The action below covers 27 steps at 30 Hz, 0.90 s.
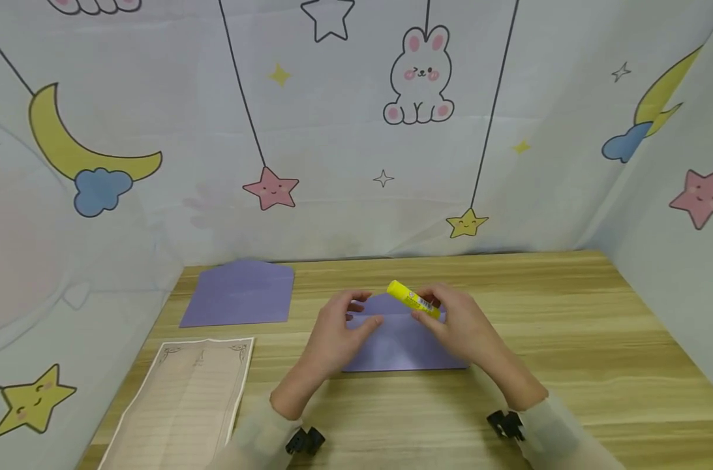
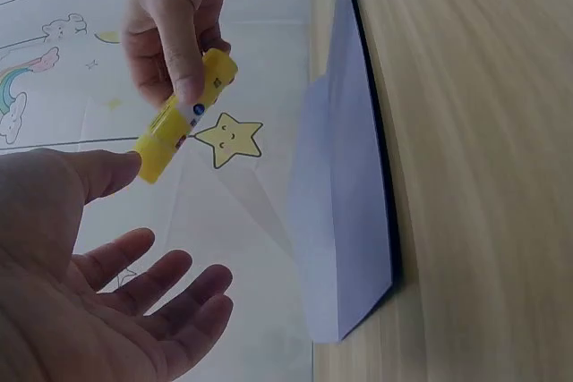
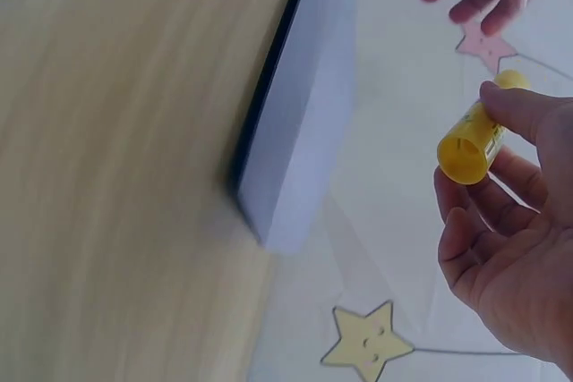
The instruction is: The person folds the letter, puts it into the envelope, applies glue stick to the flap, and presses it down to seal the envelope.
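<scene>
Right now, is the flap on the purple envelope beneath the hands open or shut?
Open. In the head view, the flap extends beyond the far edge of the envelope, not folded down over it.

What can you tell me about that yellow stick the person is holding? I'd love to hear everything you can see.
The yellow glue stick is a short, smooth cylinder, apparently plastic, with small printing and a barcode on its side. The end facing the right wrist camera looks hollow; the opposite end looks capped. The right hand pinches it between thumb and fingers above the purple envelope, not touching it. It slants, its end toward the left hand higher.
</scene>
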Motion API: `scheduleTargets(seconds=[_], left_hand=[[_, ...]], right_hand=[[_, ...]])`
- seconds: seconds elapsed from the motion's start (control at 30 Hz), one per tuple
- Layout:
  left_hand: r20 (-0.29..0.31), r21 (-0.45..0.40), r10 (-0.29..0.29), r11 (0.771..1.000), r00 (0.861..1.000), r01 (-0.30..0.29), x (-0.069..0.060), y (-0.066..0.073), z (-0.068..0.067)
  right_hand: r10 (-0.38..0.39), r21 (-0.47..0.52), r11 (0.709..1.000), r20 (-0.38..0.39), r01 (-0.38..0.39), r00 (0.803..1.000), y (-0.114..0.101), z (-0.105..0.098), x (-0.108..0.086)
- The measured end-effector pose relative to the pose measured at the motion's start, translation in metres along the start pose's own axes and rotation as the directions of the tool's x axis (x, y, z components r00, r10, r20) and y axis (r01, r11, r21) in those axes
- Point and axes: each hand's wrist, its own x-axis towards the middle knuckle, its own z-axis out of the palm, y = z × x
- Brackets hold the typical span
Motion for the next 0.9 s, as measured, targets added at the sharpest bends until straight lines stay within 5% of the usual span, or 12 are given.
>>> scheduleTargets(seconds=[0.2, 0.37, 0.57, 0.9], left_hand=[[-0.024, 0.264, 0.097, 0.961, 0.995, -0.087, -0.002, -0.006, -0.006], [-0.017, 0.386, 0.169, 0.910, 0.985, -0.149, -0.003, -0.015, -0.010], [0.008, 0.451, 0.193, 0.875, 0.981, -0.176, -0.007, -0.022, -0.014], [-0.009, 0.450, 0.191, 0.877, 0.982, -0.166, -0.008, -0.025, -0.016]], right_hand=[[0.106, -0.099, 0.990, 0.031, -0.103, 0.994, 0.029, -0.017, 0.001], [0.202, -0.179, 0.965, 0.049, -0.191, 0.978, 0.058, -0.039, -0.001], [0.278, -0.264, 0.930, 0.054, -0.255, 0.959, 0.090, -0.060, -0.006], [0.288, -0.361, 0.903, 0.102, -0.234, 0.952, 0.135, -0.081, -0.004]])
